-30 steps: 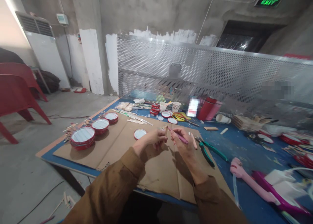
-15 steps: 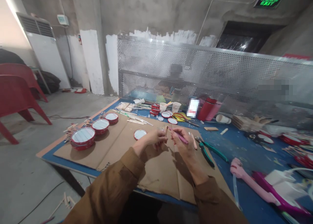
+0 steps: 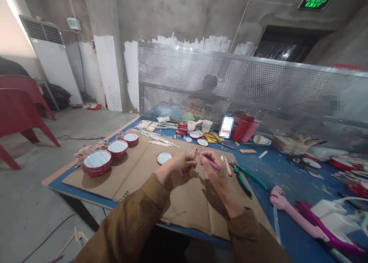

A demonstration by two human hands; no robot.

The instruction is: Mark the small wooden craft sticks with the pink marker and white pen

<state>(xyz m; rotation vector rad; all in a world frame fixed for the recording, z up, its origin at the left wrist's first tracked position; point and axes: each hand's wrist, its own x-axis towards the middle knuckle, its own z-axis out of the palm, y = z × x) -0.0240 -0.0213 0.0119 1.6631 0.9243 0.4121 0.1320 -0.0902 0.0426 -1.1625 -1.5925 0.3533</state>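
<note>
My left hand [image 3: 181,163] holds a small flat wooden stick [image 3: 196,155] upright between thumb and fingers. In my right hand [image 3: 216,174] is a slim purple pen-like tool [image 3: 212,163]; its exact kind is unclear. The tool's tip is at the upper end of the stick, and I cannot tell whether they touch. Both hands are above a brown cardboard sheet [image 3: 184,211]. A small red-rimmed white disc [image 3: 164,158] lies just beyond my left wrist. Pliers with green handles [image 3: 243,182] rest to the right of my right hand.
Red drum-like pieces with white tops [image 3: 97,160] line the cardboard's left side. Behind are yellow-handled scissors [image 3: 211,137], paper cups [image 3: 206,125], a phone [image 3: 227,126] and a red bottle [image 3: 243,129]. A pink glue gun [image 3: 299,217] lies right. A perforated metal screen [image 3: 178,75] stands behind.
The purple tool's tip has shifted slightly left, to the stick's upper end. My left hand keeps its hold on the stick, almost still.
</note>
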